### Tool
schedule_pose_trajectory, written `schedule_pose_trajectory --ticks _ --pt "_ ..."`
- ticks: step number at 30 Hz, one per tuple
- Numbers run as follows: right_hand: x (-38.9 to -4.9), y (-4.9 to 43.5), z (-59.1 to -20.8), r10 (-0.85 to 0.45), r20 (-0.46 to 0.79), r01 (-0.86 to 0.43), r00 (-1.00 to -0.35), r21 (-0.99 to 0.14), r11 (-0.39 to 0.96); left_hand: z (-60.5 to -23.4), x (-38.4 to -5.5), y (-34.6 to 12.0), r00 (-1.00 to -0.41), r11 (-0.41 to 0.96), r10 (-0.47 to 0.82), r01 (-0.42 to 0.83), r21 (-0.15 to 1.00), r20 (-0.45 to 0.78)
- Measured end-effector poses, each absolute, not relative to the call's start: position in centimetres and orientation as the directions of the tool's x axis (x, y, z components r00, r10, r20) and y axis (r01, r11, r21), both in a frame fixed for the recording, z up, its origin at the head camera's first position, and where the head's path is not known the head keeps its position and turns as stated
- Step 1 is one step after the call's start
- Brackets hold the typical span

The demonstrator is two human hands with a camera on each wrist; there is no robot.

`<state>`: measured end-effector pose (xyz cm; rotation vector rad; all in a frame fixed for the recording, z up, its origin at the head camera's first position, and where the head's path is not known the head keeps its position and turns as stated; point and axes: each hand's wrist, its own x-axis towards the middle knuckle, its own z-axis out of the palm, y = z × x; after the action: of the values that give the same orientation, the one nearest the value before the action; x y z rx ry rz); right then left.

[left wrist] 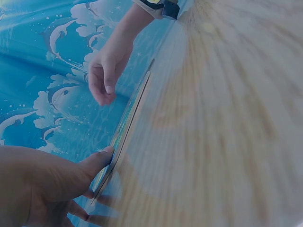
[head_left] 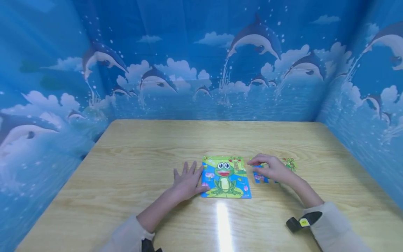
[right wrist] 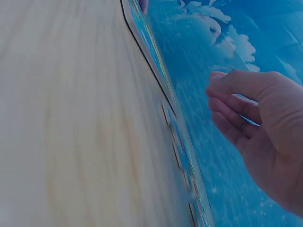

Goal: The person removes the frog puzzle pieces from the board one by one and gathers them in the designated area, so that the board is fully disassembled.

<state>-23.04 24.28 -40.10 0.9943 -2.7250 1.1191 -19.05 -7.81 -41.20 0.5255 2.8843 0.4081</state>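
Note:
A square frog picture board (head_left: 224, 177), with a green frog on a blue pond, lies flat on the table in the head view. At its left edge rests my left hand (head_left: 187, 182), fingers spread and thumb touching the board's lower left edge. My right hand (head_left: 274, 168) hovers above several loose jigsaw pieces (head_left: 260, 179) to the right of the board. Its fingers bend loosely, and the right wrist view shows the right hand (right wrist: 265, 118) with nothing between thumb and fingers. Part of the pieces is hidden beneath this hand.
The wooden table (head_left: 151, 140) has a bright light reflection near its front. Blue curtains (head_left: 189, 87) printed with dolphins hang behind and along both sides. A black wrist device (head_left: 303, 222) is strapped over the right sleeve.

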Motion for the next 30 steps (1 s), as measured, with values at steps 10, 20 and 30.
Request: schedule_pose_trajectory --ticks 10,20,30 --pt "-23.5 20.8 -40.2 -0.590 0.161 -0.532 -0.791 -0.657 0.534 -41.3 -19.3 -7.7 -0.924 0.906 0.361 0.313 0.287 -0.130" --pt "-23.6 20.3 -41.4 -0.599 0.116 -0.531 -0.792 -0.615 0.583 -41.2 -19.1 -7.7 -0.924 0.906 0.358 0.309 0.289 -0.133" --pt "-23.2 20.3 -41.3 -0.617 0.114 -0.572 -0.779 -0.533 0.624 -41.2 -19.1 -7.7 -0.922 0.908 0.361 0.314 0.277 -0.139"
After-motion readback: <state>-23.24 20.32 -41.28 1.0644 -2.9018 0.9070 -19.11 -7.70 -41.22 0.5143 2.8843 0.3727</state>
